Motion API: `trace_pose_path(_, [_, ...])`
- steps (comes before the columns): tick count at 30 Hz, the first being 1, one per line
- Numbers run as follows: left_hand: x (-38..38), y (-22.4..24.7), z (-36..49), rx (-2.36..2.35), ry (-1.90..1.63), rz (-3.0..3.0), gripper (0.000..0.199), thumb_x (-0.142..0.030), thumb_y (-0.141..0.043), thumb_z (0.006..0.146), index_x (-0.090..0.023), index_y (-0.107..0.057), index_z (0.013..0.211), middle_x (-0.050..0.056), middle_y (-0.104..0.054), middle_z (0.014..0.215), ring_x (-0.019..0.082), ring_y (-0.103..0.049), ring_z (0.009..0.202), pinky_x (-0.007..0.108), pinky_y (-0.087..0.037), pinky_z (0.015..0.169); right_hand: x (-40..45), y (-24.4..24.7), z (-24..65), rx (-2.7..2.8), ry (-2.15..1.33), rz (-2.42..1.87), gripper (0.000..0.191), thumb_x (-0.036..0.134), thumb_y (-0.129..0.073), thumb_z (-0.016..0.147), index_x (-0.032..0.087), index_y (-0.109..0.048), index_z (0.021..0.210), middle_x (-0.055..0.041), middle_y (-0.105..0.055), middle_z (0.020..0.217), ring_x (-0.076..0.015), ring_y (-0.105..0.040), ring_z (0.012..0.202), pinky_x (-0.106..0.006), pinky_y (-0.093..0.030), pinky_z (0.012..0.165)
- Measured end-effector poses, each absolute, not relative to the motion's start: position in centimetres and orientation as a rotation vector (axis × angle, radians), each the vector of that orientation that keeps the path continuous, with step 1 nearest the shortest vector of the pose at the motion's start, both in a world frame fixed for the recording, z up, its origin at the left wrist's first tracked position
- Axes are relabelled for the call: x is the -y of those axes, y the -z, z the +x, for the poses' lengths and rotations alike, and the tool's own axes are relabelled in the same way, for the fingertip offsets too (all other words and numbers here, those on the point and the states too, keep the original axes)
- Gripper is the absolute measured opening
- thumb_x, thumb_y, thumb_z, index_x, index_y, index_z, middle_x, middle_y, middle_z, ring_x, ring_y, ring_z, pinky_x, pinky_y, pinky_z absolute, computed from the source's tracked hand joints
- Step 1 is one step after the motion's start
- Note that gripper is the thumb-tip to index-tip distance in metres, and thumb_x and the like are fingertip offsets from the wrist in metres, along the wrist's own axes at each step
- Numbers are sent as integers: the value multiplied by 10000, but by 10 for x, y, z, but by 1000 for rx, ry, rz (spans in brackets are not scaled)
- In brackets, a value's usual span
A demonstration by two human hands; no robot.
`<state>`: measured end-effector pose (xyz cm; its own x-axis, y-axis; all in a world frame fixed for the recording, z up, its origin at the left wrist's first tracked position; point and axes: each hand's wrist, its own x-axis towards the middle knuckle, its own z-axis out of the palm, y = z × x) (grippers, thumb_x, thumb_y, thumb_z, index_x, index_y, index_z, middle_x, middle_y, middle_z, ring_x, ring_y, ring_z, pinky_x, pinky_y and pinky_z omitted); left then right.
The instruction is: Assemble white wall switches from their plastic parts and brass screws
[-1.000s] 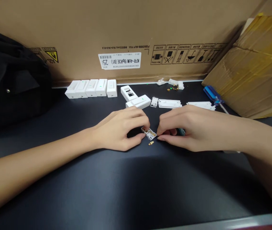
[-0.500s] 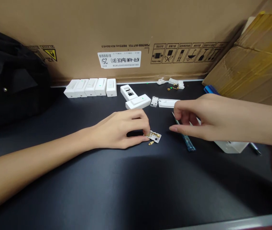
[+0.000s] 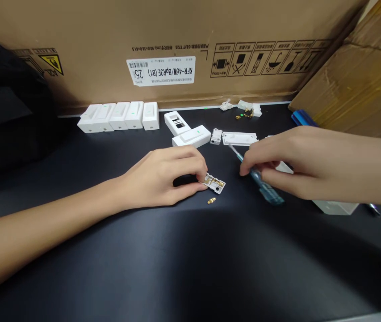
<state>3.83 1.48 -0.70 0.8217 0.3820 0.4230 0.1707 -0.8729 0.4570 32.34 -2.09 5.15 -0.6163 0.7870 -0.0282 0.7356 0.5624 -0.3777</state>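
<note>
Between the thumb and fingers of my left hand (image 3: 173, 174) is the end of a small white switch base (image 3: 215, 183) with brass contacts inside. A loose brass piece (image 3: 211, 201) lies on the table just in front of it. My right hand (image 3: 287, 161) grips a screwdriver (image 3: 255, 175) with a translucent blue handle, its thin metal shaft pointing up and left. Part of the handle is hidden by the fingers. Behind it lie a flat white cover (image 3: 240, 138) and a small white block (image 3: 216, 136).
Several white switches (image 3: 121, 115) stand in a row at the back left. Two white housings (image 3: 192, 136) overlap near the middle. White and brass bits (image 3: 250, 108) lie at the back. A translucent tray (image 3: 336, 207) sits under my right wrist. Cardboard boxes (image 3: 260, 27) and a black bag (image 3: 12, 107) border the table.
My right hand has closed on the screwdriver and turned it slightly, its tip now further left and higher. My left hand keeps hold of the switch base. The view has shifted a little.
</note>
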Motion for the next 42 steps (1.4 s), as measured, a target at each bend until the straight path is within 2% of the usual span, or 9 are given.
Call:
trace_pose_path(3, [-16, 7, 39, -420, -691, 2606, 50, -217, -648, 971, -186, -687, 964, 59, -733, 1048, 153, -698, 939, 260, -554, 862, 19, -56, 318, 2748, -380, -1181, 307, 193, -532, 834, 295, -767, 1003, 16, -745, 767, -121, -584, 519, -288, -393, 519])
trace_pose_path(7, [-18, 8, 39, -435, -655, 2613, 72, -245, -641, 979, -194, -690, 969, 53, -744, 1029, 165, -700, 946, 277, -548, 872, 19, -59, 316, 2659, -180, -1158, 186, 303, -559, 861, 278, -714, 962, 27, -717, 726, -120, -576, 540, -305, -392, 573])
trace_pose_path(11, [-18, 7, 40, -445, -633, 2607, 69, -248, -638, 977, -198, -685, 967, 50, -746, 1025, 172, -701, 947, 282, -542, 874, 23, -63, 310, 2493, -71, -1279, 248, 448, -520, 983, 271, -694, 983, 23, -702, 697, -96, -530, 513, -331, -373, 571])
trace_pose_path(15, [-18, 6, 40, -448, -615, 2609, 61, -238, -645, 970, -192, -685, 970, 47, -741, 1024, 170, -699, 947, 276, -538, 873, 29, -64, 299, 2393, -186, -1201, 175, 390, -549, 1009, 270, -673, 985, 37, -728, 840, -100, -631, 681, -315, -438, 639])
trace_pose_path(18, [-18, 6, 40, -451, -613, 2612, 60, -240, -647, 969, -193, -684, 978, 46, -738, 1028, 170, -695, 957, 275, -537, 876, 31, -62, 292, 2390, -307, -1151, 148, 329, -555, 1001, 255, -657, 923, 42, -729, 862, -99, -651, 721, -297, -475, 676])
trace_pose_path(22, [-19, 7, 41, -433, -621, 2606, 68, -242, -654, 966, -186, -687, 986, 51, -732, 1014, 173, -691, 955, 277, -533, 870, 28, -56, 289, 2438, -359, -1088, 141, 305, -605, 964, 237, -663, 855, 46, -673, 733, -87, -564, 581, -274, -476, 600])
trace_pose_path(26, [-19, 7, 41, -426, -629, 2612, 66, -233, -659, 962, -178, -688, 983, 50, -728, 1001, 169, -688, 943, 275, -528, 864, 25, -52, 288, 2472, -370, -1039, 137, 300, -620, 973, 223, -671, 872, 60, -614, 663, -75, -436, 485, -275, -415, 525])
trace_pose_path(34, [-18, 7, 41, -426, -630, 2613, 64, -235, -657, 964, -180, -685, 984, 47, -725, 994, 167, -685, 942, 270, -528, 857, 25, -53, 286, 2486, -381, -1001, 125, 269, -614, 982, 201, -683, 903, 65, -610, 676, -62, -405, 487, -271, -334, 484])
trace_pose_path(42, [-18, 7, 41, -440, -619, 2608, 66, -234, -649, 966, -189, -688, 994, 41, -724, 1005, 166, -686, 946, 277, -535, 850, 24, -53, 285, 2481, -350, -950, 136, 251, -616, 972, 171, -690, 890, 65, -607, 671, -51, -433, 506, -241, -318, 453])
